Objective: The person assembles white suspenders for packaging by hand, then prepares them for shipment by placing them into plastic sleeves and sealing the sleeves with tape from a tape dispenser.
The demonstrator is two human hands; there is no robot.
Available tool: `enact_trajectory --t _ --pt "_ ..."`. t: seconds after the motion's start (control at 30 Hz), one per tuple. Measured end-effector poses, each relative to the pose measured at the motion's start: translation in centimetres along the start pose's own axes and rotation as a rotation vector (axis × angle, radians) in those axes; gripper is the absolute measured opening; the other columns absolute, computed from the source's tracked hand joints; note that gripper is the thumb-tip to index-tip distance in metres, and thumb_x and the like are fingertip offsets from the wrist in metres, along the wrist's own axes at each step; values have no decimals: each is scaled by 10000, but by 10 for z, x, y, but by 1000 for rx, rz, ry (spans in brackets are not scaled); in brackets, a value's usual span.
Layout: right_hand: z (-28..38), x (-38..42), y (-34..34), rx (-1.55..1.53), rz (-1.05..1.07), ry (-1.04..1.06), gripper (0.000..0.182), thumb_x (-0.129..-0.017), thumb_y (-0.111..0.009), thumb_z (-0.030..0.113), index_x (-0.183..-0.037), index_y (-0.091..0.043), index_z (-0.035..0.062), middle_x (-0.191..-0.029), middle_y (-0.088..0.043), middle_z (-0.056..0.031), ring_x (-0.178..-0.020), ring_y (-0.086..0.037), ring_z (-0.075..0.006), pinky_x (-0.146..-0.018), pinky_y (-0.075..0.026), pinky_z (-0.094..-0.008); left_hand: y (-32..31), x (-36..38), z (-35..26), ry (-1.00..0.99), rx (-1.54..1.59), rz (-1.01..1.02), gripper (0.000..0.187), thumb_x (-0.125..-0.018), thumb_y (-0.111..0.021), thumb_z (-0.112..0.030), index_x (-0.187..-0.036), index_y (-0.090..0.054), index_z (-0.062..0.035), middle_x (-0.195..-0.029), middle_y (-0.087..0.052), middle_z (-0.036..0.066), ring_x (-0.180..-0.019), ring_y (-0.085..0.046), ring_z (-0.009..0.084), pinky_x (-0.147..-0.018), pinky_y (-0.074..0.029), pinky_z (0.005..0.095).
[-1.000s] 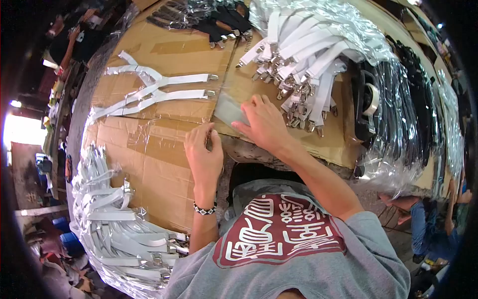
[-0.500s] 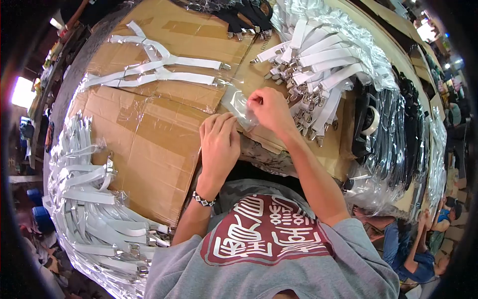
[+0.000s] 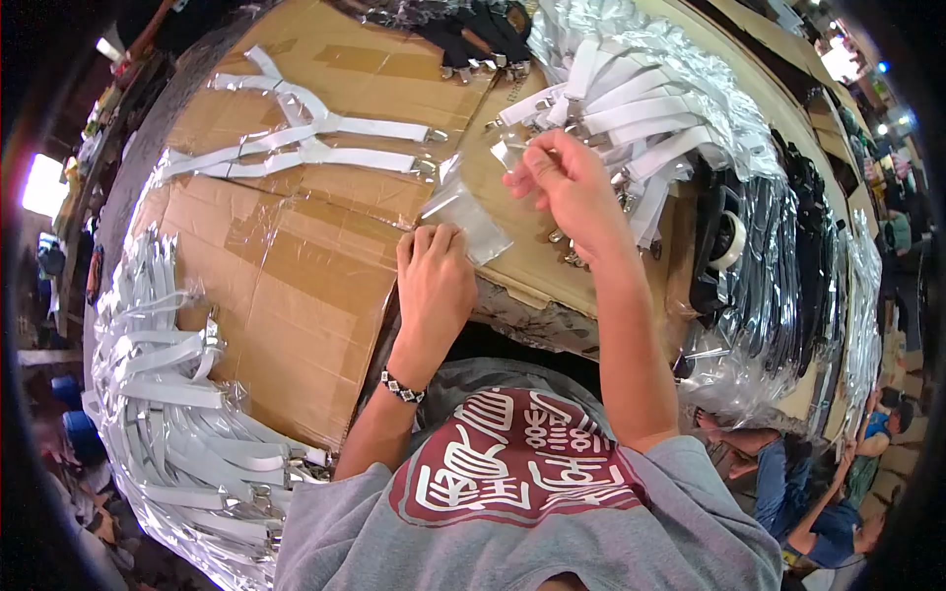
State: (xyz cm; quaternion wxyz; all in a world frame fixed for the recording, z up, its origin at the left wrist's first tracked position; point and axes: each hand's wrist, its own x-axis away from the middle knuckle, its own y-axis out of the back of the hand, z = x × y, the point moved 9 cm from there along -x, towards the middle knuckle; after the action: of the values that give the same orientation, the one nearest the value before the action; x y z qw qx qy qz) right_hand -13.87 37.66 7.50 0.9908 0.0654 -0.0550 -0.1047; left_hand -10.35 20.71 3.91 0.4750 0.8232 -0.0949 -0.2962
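A clear plastic bag (image 3: 475,219) lies on the cardboard near its front edge. My left hand (image 3: 436,281) has its fingers bent and pressed together at the bag's lower left side. To the right and higher up, my right hand (image 3: 576,192) pinches a small clear plastic strip (image 3: 506,151) between thumb and fingers. White suspenders (image 3: 305,133) with metal clips are spread out to the left of the bag, partly in clear film. Behind my right hand is a pile of white suspenders (image 3: 650,108), their clips partly hidden by the hand.
Bagged white suspenders (image 3: 187,424) are heaped along the left side. Black suspenders (image 3: 488,39) lie at the far edge. On the right are a tape roll (image 3: 729,241) and bagged black straps (image 3: 778,266). Another person (image 3: 828,512) sits at lower right.
My right hand has moved up and right, away from the bag, with the clear strip in its fingers. My left hand has stayed nearly in place; more of the bag shows.
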Motion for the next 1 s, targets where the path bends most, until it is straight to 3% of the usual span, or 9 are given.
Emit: enact_trajectory --t 0.17,0.33,0.43,0.6,0.87,1.0 --pt "24 47 34 -139 -63 129 144 -981 -627 127 -1059 -601 8 -920 -687 -62 -806 -638 -97 -661 -458 -245 1 -4 9 43 62 -20 258 -894 -589 -59 -1125 -679 9 -1157 -667 121 -1100 -579 317 -999 -425 431" --pt "-3 104 59 -320 -149 140 214 -936 -687 62 -1127 -608 8 -950 -707 -66 -846 -649 -94 -677 -464 -217 16 -12 6 101 197 -36 271 -907 -591 -90 -1149 -662 10 -1169 -662 156 -1128 -572 346 -996 -423 466" --pt "-15 117 73 -351 -177 172 219 -933 -685 41 -1141 -623 3 -963 -712 -72 -836 -648 -88 -663 -466 -208 2 -11 3 94 16 110 273 -916 -593 -124 -1148 -666 0 -1152 -648 160 -1121 -564 347 -981 -426 460" --pt "-12 114 91 -371 -235 236 173 -938 -664 17 -1110 -661 -6 -948 -718 -82 -778 -630 -79 -613 -453 -193 -5 -20 -1 75 -93 138 290 -922 -594 -170 -1152 -681 -16 -1067 -618 152 -1069 -562 334 -941 -436 457" --pt "37 133 182 -393 -625 552 198 -949 -617 16 -1133 -656 -45 -904 -687 -106 -719 -594 -114 -571 -419 -215 -5 -20 0 69 -147 114 308 -921 -592 -199 -1147 -693 -16 -1052 -612 145 -1055 -567 323 -925 -441 455" --pt "40 153 190 -429 -498 602 218 -949 -593 43 -1116 -642 -88 -836 -648 -123 -704 -587 -148 -568 -403 -229 0 -20 3 82 -43 88 284 -914 -608 -183 -1131 -692 -19 -1084 -620 142 -1062 -571 324 -921 -445 450"
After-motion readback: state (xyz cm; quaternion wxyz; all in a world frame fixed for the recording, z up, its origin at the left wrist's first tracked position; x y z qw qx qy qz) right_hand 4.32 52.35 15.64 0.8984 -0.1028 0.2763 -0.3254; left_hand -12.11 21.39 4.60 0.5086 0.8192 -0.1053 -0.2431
